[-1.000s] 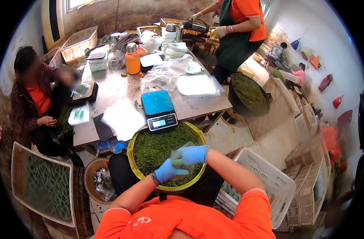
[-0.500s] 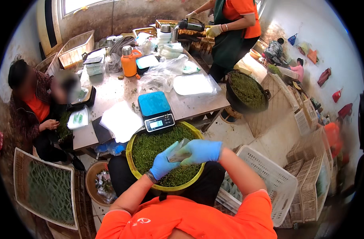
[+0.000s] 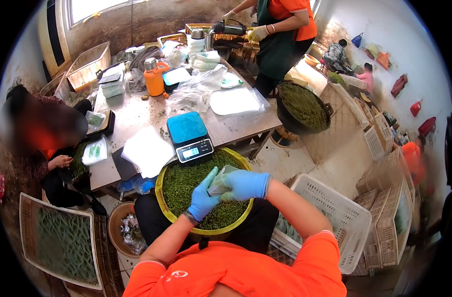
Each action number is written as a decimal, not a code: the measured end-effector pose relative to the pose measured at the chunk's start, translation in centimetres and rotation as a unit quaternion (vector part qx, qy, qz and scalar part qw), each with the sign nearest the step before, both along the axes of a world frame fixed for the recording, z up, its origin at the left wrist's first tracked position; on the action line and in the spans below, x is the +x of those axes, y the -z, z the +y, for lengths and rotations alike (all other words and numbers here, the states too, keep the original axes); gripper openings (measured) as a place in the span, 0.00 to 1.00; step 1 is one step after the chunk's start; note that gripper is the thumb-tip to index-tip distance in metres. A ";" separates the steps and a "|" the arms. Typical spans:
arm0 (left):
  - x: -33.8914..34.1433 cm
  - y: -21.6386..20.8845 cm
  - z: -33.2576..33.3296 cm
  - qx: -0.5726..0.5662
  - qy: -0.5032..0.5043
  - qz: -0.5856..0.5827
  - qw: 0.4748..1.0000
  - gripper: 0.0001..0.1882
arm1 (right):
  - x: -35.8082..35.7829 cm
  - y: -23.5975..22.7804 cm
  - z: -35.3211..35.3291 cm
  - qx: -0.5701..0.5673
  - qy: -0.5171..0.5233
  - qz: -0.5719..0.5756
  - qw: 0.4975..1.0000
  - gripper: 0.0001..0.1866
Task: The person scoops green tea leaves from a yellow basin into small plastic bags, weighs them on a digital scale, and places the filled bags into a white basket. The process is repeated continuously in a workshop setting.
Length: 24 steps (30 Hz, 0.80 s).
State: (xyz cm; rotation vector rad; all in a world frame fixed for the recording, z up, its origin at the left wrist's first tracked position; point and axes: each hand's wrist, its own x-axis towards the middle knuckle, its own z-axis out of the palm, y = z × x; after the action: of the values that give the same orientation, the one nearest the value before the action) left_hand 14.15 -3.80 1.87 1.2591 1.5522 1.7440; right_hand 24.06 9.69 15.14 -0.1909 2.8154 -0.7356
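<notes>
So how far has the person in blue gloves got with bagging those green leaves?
Done: hard to tell; I can't make out finished packets. In hand: both gloved hands, left hand and right hand, hold a small clear plastic pouch over the round yellow basin. Left: the basin is still heaped with green leaves, and the blue-topped digital scale is bare.

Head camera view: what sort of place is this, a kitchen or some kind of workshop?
Probably a small tea-packing workshop: a yellow round basin of green leaves, a blue digital weighing scale on the grey worktable, and white slotted plastic crates stacked nearby.
</notes>
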 end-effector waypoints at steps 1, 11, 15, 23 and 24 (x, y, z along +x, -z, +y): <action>-0.3 -0.1 0.1 0.001 0.001 -0.002 1.000 0.48 | 0.0 1.0 -0.1 0.022 -0.009 0.007 1.000 0.14; 0.6 0.9 0.8 0.002 0.100 -0.179 0.979 0.42 | 1.4 1.4 -1.1 0.069 0.110 0.017 0.991 0.11; 2.8 1.7 1.2 -0.059 0.062 0.116 0.990 0.35 | 1.9 2.2 -1.7 0.118 0.148 -0.070 0.979 0.08; -3.1 0.7 -0.7 -0.071 0.040 -0.026 0.996 0.21 | 5.8 0.4 -1.0 0.009 0.292 0.418 0.860 0.35; -3.3 0.6 -0.2 -0.082 0.054 -0.037 0.994 0.21 | 6.2 1.8 -0.5 -0.048 0.329 0.415 0.847 0.34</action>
State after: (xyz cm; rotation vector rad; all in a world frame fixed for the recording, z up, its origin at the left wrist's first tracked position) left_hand 10.81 -3.95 1.28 1.1616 1.5214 1.5458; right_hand 30.30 9.16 13.33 0.6454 3.7132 -1.1486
